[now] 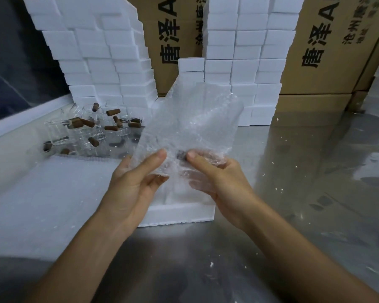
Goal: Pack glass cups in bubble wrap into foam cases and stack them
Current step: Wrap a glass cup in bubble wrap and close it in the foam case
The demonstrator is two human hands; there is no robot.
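Left hand (138,182) and right hand (214,180), thumbs up, pinch a clear, crinkled bubble-wrap sheet (190,125) (dark handle showing through) above a white rectangular foam case (177,213).

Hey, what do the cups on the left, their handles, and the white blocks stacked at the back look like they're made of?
Cups: clear glass, by the see-through walls and bright glints. Handles: probably wood, being matte brown and stubby, though a wood-look coating can't be ruled out. White blocks: foam, likely expanded polystyrene, matte white with a grainy surface; loose white crumbs lie on the shiny table.
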